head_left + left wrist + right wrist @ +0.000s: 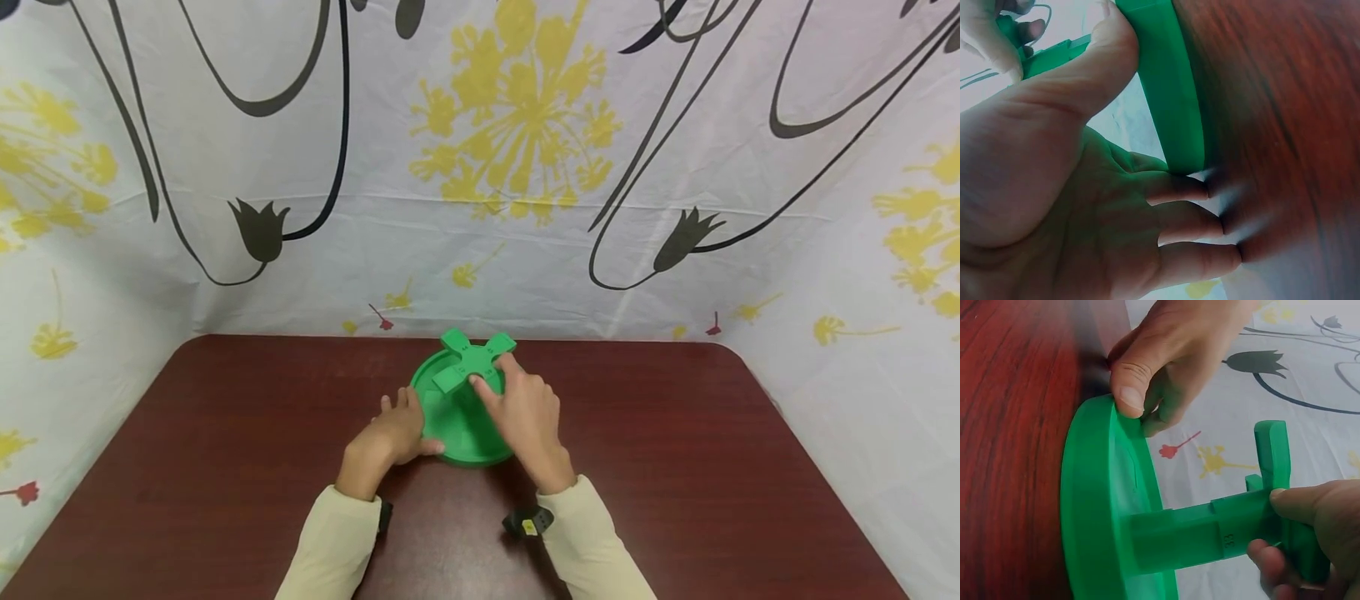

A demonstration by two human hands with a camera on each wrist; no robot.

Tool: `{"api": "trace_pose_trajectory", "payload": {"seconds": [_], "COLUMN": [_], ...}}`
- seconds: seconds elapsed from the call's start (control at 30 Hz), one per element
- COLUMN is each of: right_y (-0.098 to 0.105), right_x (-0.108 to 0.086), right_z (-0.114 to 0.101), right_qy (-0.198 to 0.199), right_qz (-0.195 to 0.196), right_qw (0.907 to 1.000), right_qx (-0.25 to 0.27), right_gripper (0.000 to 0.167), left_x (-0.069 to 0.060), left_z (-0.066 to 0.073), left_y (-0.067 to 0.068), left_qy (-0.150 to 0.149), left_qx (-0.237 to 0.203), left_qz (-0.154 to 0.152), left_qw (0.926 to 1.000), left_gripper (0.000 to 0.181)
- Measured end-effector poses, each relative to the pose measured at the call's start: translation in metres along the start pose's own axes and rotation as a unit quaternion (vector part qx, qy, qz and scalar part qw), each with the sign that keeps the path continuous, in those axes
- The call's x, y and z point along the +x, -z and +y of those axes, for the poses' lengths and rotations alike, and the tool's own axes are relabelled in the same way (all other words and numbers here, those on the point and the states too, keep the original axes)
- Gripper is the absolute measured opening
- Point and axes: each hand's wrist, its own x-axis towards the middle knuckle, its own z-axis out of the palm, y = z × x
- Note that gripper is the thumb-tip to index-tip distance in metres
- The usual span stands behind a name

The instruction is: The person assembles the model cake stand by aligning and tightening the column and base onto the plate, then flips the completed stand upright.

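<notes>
A green round base (pixel 457 421) with a raised rim lies on the table. From it rises a green post (pixel 1175 540) bearing a green cross-shaped top (pixel 474 360) with several arms. My left hand (pixel 393 433) grips the base's left rim; the left wrist view shows the thumb against the rim wall and fingertips down at the table. With thumb and fingers, my right hand (pixel 527 412) holds the cross-shaped top. In the right wrist view the post runs unbroken from the base to the top, with a small marking near its upper section.
The dark red-brown table (pixel 240 433) has rounded far corners. A white cloth (pixel 375 167) with yellow and grey plant prints hangs behind the table and on both sides. A black wrist device (pixel 528 522) sits at the right sleeve.
</notes>
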Motion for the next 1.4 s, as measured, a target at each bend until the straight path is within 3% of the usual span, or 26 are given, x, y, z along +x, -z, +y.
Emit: {"api": "trace_pose_trajectory", "payload": {"seconds": [0.1, 0.2, 0.33, 0.47, 0.53, 0.6, 0.7, 0.9, 1.03, 1.2, 1.4], "right_y": [0.007, 0.022, 0.043, 0.053, 0.054, 0.051, 0.043, 0.027, 0.020, 0.015, 0.014], "right_x": [0.002, 0.006, 0.012, 0.017, 0.018, 0.018, 0.019, 0.015, 0.012, 0.012, 0.012], "right_z": [0.002, 0.009, 0.034, 0.067, 0.080, 0.088, 0.095, 0.096, 0.093, 0.092, 0.092], "right_qy": [-0.016, -0.023, 0.010, 0.040, 0.040, 0.036, 0.035, 0.029, 0.027, 0.026, 0.025], "right_qz": [-0.052, -0.148, -0.270, -0.333, -0.336, -0.329, -0.333, -0.367, -0.377, -0.374, -0.374], "right_qw": [0.9985, 0.9884, 0.9587, 0.9278, 0.9262, 0.9312, 0.9349, 0.9243, 0.9221, 0.9251, 0.9246], "right_qx": [0.009, 0.026, 0.090, 0.164, 0.167, 0.153, 0.119, 0.101, 0.083, 0.061, 0.069], "right_gripper": [0.050, 0.063, 0.066, 0.064, 0.072, 0.083, 0.097, 0.111, 0.117, 0.122, 0.125], "left_x": [0.000, -0.001, -0.001, 0.006, 0.009, 0.011, 0.011, 0.009, 0.010, 0.012, 0.014], "left_z": [0.000, -0.002, -0.013, -0.033, -0.040, -0.045, -0.044, -0.038, -0.037, -0.043, -0.044], "left_y": [0.001, 0.003, 0.009, 0.018, 0.021, 0.022, 0.020, 0.013, 0.013, 0.017, 0.015], "left_qy": [-0.003, -0.012, -0.042, -0.091, -0.104, -0.107, -0.115, -0.111, -0.106, -0.129, -0.123], "left_qx": [-0.002, -0.011, -0.027, -0.031, -0.029, -0.030, -0.046, -0.064, -0.049, -0.024, -0.048], "left_qz": [-0.003, -0.004, 0.000, 0.049, 0.081, 0.098, 0.084, 0.038, 0.033, 0.046, 0.046], "left_qw": [1.0000, 0.9999, 0.9987, 0.9942, 0.9908, 0.9890, 0.9887, 0.9911, 0.9925, 0.9902, 0.9901], "left_gripper": [0.102, 0.103, 0.097, 0.069, 0.057, 0.053, 0.064, 0.087, 0.084, 0.076, 0.089]}}
